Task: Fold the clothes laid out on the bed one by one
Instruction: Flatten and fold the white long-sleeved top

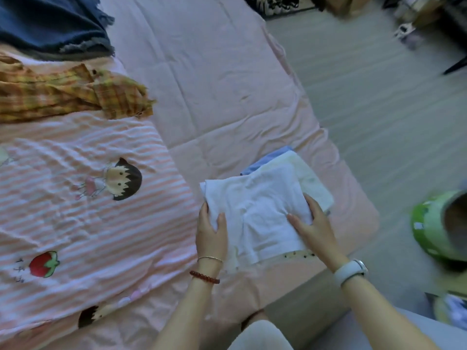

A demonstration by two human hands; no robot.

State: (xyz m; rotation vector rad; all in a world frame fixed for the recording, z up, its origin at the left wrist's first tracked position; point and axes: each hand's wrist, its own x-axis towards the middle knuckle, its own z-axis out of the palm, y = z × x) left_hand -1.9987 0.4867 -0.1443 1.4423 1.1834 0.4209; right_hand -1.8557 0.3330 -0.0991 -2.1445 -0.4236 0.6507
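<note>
A folded white garment (255,205) lies on top of a small stack near the bed's right corner. Under it show a cream piece (307,173) and a blue piece (267,159). My left hand (211,232) grips the white garment's left edge, thumb on top. My right hand (312,223) holds its right side, with the thumb on top and the fingers at the edge. A yellow-orange plaid garment (75,93) lies unfolded at the left. A dark blue frayed garment (53,24) lies at the top left.
The bed has a pink quilted cover (214,79) and a pink striped cartoon blanket (75,210) on its left half. Grey carpet (379,109) runs along the right. A green slipper (439,228) is at the right edge, and shoes and boxes sit at the top.
</note>
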